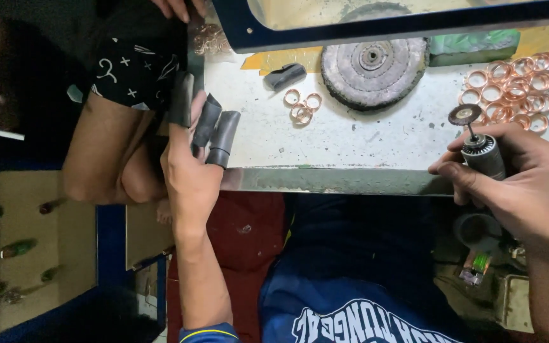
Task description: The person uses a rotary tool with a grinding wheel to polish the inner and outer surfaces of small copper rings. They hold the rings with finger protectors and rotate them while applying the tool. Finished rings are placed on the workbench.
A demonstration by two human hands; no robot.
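We noted the right hand (528, 190) clenched around the rotary tool (483, 152), its disc just beside the copper rings (516, 86), which risked scattering; left hand (192, 162), fingers sheathed, held nothing.

A small green and white packet (476, 263) lies at the lower right of the frame, below the desk (351, 136) edge.

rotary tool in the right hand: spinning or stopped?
Cannot tell. The right hand grips the rotary tool with its small disc raised clear of the copper rings, and the disc shows no clear blur.
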